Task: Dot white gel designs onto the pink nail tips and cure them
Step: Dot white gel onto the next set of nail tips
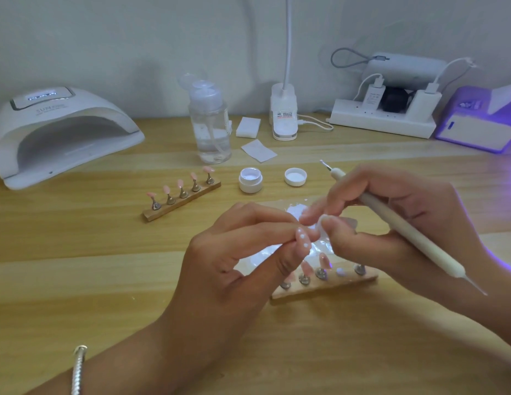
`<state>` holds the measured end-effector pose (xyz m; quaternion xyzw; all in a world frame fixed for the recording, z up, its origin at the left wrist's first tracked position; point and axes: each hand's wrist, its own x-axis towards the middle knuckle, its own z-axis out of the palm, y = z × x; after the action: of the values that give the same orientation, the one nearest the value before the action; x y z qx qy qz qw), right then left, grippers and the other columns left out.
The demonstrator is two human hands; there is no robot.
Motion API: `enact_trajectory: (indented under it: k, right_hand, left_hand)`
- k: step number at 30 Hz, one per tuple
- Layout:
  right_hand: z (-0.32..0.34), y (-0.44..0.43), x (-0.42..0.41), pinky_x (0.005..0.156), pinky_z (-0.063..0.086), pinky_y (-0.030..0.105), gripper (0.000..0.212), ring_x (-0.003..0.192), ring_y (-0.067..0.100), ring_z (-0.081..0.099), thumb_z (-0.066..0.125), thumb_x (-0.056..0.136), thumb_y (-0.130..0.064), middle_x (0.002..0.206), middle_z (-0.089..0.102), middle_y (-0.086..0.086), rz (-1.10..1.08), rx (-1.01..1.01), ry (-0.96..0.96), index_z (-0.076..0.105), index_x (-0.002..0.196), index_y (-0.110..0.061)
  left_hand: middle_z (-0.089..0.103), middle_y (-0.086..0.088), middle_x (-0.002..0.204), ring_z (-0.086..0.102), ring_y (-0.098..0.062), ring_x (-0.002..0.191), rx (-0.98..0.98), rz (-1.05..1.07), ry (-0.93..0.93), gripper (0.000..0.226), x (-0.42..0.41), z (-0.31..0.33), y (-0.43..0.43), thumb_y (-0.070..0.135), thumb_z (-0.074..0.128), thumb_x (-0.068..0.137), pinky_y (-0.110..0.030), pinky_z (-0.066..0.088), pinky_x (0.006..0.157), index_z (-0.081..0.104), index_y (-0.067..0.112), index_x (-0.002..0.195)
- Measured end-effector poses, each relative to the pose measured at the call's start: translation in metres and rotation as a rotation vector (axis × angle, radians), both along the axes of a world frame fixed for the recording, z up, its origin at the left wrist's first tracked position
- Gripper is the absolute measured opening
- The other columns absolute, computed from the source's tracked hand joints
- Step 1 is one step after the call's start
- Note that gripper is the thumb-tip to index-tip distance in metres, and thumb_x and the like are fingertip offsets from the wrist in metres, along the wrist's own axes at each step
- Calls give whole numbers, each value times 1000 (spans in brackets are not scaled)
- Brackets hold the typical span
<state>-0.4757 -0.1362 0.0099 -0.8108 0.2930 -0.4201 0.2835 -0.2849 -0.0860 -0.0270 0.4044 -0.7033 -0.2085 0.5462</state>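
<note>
You are facing two stands, near stand (328,289) and far stand (177,205), the latter carrying five pink tips (180,183); one dotted tip (302,240), one dotting tool (405,226), one gel pot (250,181), two lamps, left lamp (63,132) and right lamp (476,129).

A nail tip (303,240) sits between the fingertips (285,222) of the left hand (237,263), the dotting pen (414,233) in the right hand (419,201) just right of them, the near stand (334,287) below those fingers, the far stand (183,202) behind-left, the jar (250,181) and lid (295,177) behind.
</note>
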Motion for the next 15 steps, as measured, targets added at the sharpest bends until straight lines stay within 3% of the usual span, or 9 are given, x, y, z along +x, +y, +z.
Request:
enact_trajectory:
  k: [2,6,12,15]
  right_hand:
    - [1,0,0,73,48,14,15,69,10,65,74,77,-8,74,69,-3,-36,-35,8,62,77,-17]
    - [4,0,1,75,41,4,12,69,2,59,74,85,-19,77,62,-6,-9,-87,71,62,84,-19]
    - [8,7,7,65,45,4,5,68,-3,60,68,85,-16,74,62,-9,-22,-87,93,66,84,-12]
    - [12,15,8,63,43,2,2,66,-7,59,70,82,-12,75,64,-11,-78,-112,168,68,82,-11]
  left_hand:
    - [70,12,95,68,-17,95,4,-3,-7,12,0,0,0,23,66,90,-25,48,83,75,24,98]
    - [71,11,93,67,-16,93,6,6,-23,13,0,0,0,20,63,93,-22,46,81,75,20,96]
    - [67,16,87,63,-7,83,-3,51,-33,7,-1,-1,-2,17,68,93,-17,43,75,74,16,90]
    - [67,16,86,62,-10,83,0,58,-43,11,0,-2,-3,21,65,93,-20,43,72,76,17,93]
